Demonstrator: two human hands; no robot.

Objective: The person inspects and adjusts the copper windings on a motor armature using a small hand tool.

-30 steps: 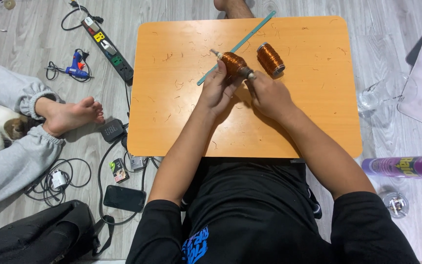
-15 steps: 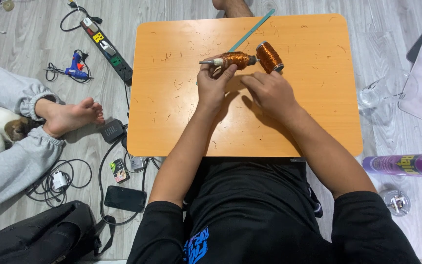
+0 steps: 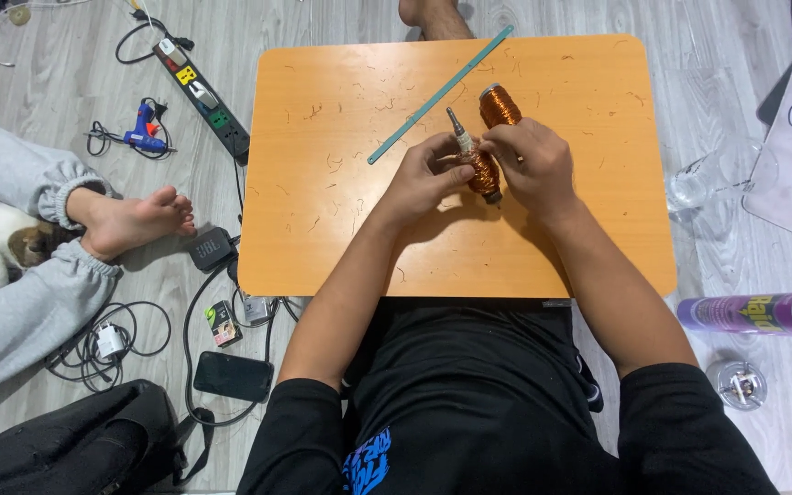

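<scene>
Both hands are closed round the same small thing: the left hand (image 3: 423,181) pinches the near end of a copper-wound coil (image 3: 482,170) between thumb and fingertips, and the right hand (image 3: 532,163) wraps over its far side, fingers curled down on the winding. Neither hand is open at all; how hard they press cannot be told from here. The coil is held just above the middle of the orange table (image 3: 323,238), slightly toward the far edge, with a second spool of copper wire (image 3: 499,104) standing just behind the right hand's knuckles.

What could go wrong, to my eye, is the winding itself — thin wire under curled fingers may slip a turn or loosen if the two hands twist against each other, and the fine strand between coil and spool, too thin to make out, could snag or kink. The spool sits close enough that a careless knuckle could tip it.

The coil's long axis runs roughly away from the person, leaning left at the top; its bare grey shaft (image 3: 456,125) points up and away toward the teal strip (image 3: 433,96) lying diagonally on the table — the wound end points back toward the person.
</scene>
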